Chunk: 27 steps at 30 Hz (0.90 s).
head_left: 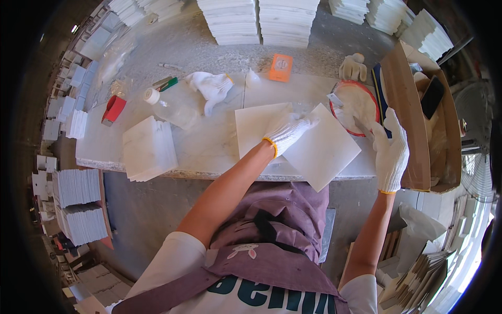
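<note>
A white knit glove with a yellow cuff covers each of my hands. My left hand [293,135] grips the left edge of a square white tile [324,149], which is turned cornerwise and reaches past the table's front edge. Partly beneath it, a second white tile [253,128] lies on the table. Further right, my right hand [391,154] is closed around a small putty knife, its grey blade [362,125] pointing into a round red-rimmed dish [377,107] of whitish paste. A small pale piece [334,99] sits on the dish's left rim.
Left on the marble-topped table [209,152] are a tile stack [149,149], a clear bottle [175,110], a red tape dispenser [113,110] and a crumpled glove [212,86]. An orange box [281,67] stands behind, another glove [353,68] beyond the dish. A cardboard box [413,125] borders my right hand.
</note>
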{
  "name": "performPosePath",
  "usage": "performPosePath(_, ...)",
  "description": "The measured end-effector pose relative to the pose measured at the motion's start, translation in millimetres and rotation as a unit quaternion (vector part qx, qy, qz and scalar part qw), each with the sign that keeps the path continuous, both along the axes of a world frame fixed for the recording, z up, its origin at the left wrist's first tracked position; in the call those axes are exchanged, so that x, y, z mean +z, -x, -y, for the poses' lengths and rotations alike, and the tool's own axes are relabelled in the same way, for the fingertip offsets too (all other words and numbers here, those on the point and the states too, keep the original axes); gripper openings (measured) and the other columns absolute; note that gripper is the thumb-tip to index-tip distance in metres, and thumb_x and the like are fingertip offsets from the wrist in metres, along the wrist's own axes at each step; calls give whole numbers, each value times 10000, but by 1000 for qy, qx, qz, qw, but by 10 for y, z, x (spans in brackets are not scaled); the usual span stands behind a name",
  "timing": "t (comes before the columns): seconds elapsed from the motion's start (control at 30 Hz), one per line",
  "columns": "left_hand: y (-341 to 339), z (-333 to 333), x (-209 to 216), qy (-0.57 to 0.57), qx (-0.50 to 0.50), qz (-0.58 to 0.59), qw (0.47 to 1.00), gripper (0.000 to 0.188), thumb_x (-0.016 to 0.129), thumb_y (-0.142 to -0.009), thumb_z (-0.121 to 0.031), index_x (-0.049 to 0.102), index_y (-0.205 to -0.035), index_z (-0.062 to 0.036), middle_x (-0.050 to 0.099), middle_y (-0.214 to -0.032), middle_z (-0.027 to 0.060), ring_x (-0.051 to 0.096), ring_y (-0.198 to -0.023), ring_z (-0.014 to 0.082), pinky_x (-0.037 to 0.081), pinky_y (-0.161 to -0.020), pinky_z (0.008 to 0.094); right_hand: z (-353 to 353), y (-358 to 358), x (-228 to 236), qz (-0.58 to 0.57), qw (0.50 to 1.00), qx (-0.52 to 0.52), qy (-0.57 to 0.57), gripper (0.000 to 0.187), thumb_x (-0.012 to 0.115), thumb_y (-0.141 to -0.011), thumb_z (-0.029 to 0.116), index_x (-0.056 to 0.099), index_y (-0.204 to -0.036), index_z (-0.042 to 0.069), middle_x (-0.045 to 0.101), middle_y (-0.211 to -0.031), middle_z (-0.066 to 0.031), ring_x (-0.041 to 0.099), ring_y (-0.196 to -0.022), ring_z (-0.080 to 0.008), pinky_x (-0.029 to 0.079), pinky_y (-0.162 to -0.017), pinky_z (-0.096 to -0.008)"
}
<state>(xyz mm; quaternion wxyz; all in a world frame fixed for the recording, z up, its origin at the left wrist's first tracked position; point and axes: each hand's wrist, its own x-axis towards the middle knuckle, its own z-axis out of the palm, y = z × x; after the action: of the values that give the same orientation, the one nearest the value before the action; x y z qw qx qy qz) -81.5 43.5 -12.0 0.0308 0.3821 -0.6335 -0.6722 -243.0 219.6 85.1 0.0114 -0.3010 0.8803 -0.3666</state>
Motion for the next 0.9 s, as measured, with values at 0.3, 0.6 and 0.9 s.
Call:
performPosePath(0.3,68,-17,-793,385,-3,-109,916,370,493,-987,-324,585,-1256,-86,662,-1153,70,623,-1074,202,487,-923,362,1102,-732,29,24,934,352,63,383,739,-839,270,667,-1138,42,627,-1165,-180,640,-1059,-322,520,-867,-402)
performPosePath(0.6,65,10,-435,386,-242,151,877,485,263,-1078,-349,334,-1480,-87,373,-1533,87,371,-1402,181,322,-1146,301,2228,-728,-623,-185,919,318,-140,473,766,-704,439,707,-1056,130,624,-1179,-119,620,-1053,-341,485,-893,-455)
performPosePath(0.9,44,90,-1038,317,-190,88,925,621,322,-1040,-489,294,-1507,-81,356,-1544,102,356,-1420,237,316,-1150,341,2524,-781,-821,-193,925,286,-161,357,645,-839,456,746,-867,114,667,-1054,-110,636,-975,-331,499,-830,-445)
